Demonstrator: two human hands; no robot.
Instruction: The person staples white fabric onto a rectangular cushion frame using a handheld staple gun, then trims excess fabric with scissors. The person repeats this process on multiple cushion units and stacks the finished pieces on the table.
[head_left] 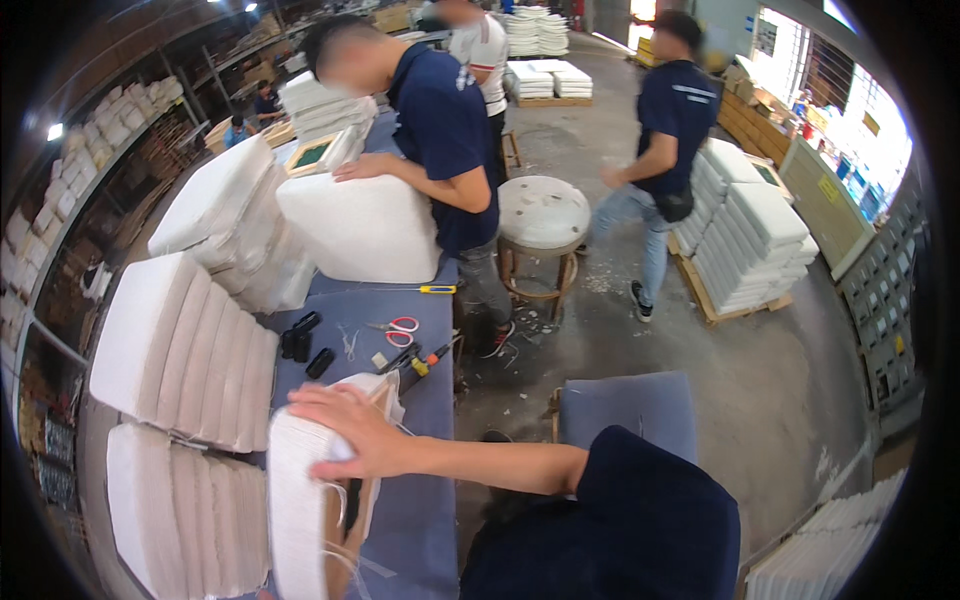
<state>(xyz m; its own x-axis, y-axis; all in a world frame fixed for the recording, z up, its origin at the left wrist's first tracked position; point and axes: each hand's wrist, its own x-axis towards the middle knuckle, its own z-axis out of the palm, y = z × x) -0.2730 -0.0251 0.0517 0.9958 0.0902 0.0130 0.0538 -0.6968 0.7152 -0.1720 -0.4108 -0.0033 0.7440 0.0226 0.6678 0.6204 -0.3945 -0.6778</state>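
My right hand grips the upper end of a white upholstered seat cushion standing on edge on the blue-covered table. Its fingers reach over the padded edge, with the thumb lower down. A wooden frame and loose white cord show on the cushion's right side. My left hand cannot be made out. Just beyond the cushion lie a dark tool with yellow and orange parts, red-handled scissors and several small black pieces. A yellow cutter rests farther off at the table edge.
White cushions stand in rows along the table's left side. Across the table, a co-worker leans on another white cushion. A round padded stool stands beyond, and another person walks near stacked cushions. A blue-topped seat is at my right.
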